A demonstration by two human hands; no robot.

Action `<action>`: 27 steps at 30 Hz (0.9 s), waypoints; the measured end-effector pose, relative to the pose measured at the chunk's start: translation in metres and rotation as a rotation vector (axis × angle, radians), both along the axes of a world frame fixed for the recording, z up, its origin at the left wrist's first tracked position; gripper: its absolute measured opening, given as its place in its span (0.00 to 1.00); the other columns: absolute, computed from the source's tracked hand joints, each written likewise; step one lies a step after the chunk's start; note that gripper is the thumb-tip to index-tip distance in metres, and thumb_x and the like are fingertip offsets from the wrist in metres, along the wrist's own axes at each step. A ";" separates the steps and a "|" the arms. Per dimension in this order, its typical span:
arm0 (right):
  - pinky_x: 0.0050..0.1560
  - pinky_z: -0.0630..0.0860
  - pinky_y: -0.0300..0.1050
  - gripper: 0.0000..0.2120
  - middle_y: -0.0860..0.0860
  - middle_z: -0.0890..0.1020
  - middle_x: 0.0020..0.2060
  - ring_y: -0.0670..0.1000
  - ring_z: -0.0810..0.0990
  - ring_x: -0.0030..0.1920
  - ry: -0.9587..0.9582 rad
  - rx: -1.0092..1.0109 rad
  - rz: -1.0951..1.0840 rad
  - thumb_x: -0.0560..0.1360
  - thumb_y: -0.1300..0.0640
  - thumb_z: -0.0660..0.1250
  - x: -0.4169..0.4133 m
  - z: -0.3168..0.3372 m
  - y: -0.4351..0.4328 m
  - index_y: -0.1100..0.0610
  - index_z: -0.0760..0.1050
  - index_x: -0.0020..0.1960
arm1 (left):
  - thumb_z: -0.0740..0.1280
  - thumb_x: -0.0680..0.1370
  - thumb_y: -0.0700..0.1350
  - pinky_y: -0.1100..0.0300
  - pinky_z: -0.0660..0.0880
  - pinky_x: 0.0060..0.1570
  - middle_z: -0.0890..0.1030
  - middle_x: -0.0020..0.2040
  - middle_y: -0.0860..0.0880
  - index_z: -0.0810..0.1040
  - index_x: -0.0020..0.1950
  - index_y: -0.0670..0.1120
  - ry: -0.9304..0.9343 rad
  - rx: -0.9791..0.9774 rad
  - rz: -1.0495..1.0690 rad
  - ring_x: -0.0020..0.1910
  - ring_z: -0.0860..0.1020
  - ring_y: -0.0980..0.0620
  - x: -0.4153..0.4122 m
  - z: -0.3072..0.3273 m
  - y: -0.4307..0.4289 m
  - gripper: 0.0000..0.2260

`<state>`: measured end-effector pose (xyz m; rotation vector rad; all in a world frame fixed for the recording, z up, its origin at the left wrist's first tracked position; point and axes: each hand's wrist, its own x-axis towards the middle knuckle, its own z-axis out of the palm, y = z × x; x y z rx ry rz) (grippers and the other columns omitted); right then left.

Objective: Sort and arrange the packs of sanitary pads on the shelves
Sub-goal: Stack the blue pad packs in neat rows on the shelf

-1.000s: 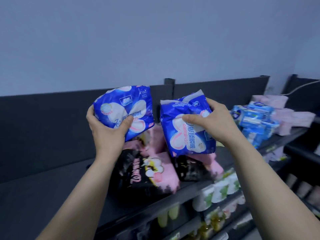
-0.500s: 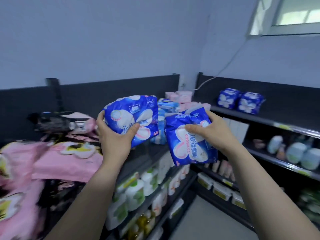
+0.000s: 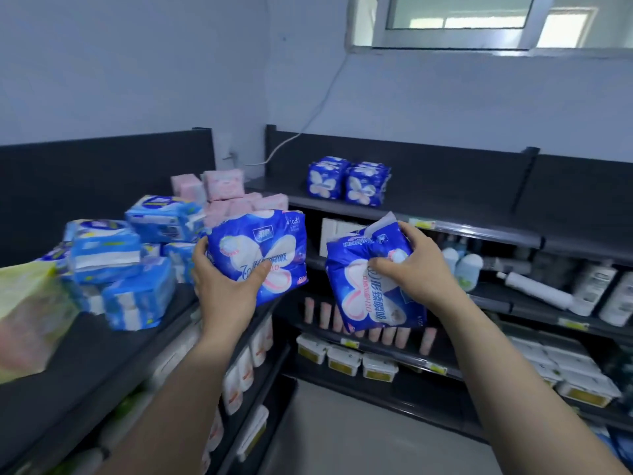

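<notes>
Four dark-blue sanitary pad packs in view. Two are held mid-frame, the left-hand pack (image 3: 260,248) in the left hand (image 3: 222,289) and the right-hand pack (image 3: 363,289) in the right hand (image 3: 418,272). Two shelved packs (image 3: 323,178) face front on the top shelf (image 3: 462,217), upper centre. At left, light-blue packs (image 3: 137,296) number at least five, pink packs (image 3: 224,183) at least four. One yellowish bag (image 3: 27,313), far left. Three white tubs (image 3: 344,361), lower centre.

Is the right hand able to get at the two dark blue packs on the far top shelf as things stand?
Probably not to grasp them: the right hand is full, gripping a dark blue pack. The way to the shelved packs looks open, though.
</notes>
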<state>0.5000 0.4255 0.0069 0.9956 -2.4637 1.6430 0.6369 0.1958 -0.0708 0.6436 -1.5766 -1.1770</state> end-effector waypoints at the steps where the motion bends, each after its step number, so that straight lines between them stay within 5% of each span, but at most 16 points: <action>1: 0.37 0.74 0.34 0.31 0.44 0.79 0.52 0.39 0.79 0.44 -0.009 -0.010 -0.038 0.66 0.56 0.77 -0.013 -0.003 0.000 0.49 0.69 0.66 | 0.78 0.60 0.59 0.43 0.67 0.68 0.66 0.71 0.53 0.56 0.73 0.59 -0.006 0.015 -0.016 0.69 0.68 0.49 -0.016 -0.002 -0.003 0.47; 5: 0.36 0.73 0.35 0.30 0.40 0.76 0.48 0.37 0.77 0.43 -0.049 -0.025 -0.146 0.66 0.53 0.79 -0.064 -0.007 -0.006 0.49 0.66 0.61 | 0.76 0.56 0.64 0.37 0.72 0.62 0.67 0.69 0.53 0.57 0.68 0.64 -0.034 0.056 -0.098 0.66 0.71 0.45 -0.083 -0.007 -0.020 0.45; 7: 0.30 0.70 0.30 0.27 0.39 0.75 0.45 0.37 0.77 0.40 -0.055 -0.024 -0.187 0.66 0.54 0.79 -0.091 -0.005 -0.015 0.51 0.66 0.58 | 0.76 0.56 0.63 0.42 0.71 0.65 0.67 0.70 0.52 0.57 0.70 0.62 -0.027 0.064 -0.151 0.67 0.70 0.48 -0.119 -0.004 -0.032 0.47; 11: 0.37 0.76 0.41 0.26 0.42 0.77 0.45 0.42 0.80 0.41 -0.053 -0.007 -0.285 0.65 0.53 0.79 -0.149 0.010 -0.035 0.52 0.67 0.55 | 0.77 0.57 0.60 0.45 0.70 0.66 0.70 0.69 0.54 0.60 0.68 0.63 -0.004 0.040 -0.243 0.66 0.72 0.50 -0.197 0.009 -0.061 0.44; 17: 0.33 0.72 0.38 0.25 0.40 0.76 0.45 0.41 0.79 0.42 -0.003 0.025 -0.393 0.65 0.53 0.79 -0.233 0.025 -0.062 0.51 0.68 0.55 | 0.81 0.64 0.51 0.50 0.72 0.65 0.73 0.67 0.56 0.62 0.71 0.58 0.035 -0.024 -0.343 0.63 0.74 0.56 -0.310 0.031 -0.097 0.41; 27: 0.34 0.71 0.38 0.24 0.40 0.75 0.47 0.40 0.77 0.43 -0.007 0.055 -0.516 0.66 0.53 0.78 -0.346 0.009 -0.057 0.51 0.68 0.55 | 0.76 0.69 0.58 0.55 0.74 0.60 0.72 0.68 0.54 0.61 0.73 0.56 0.033 0.016 -0.494 0.64 0.74 0.54 -0.445 0.031 -0.099 0.38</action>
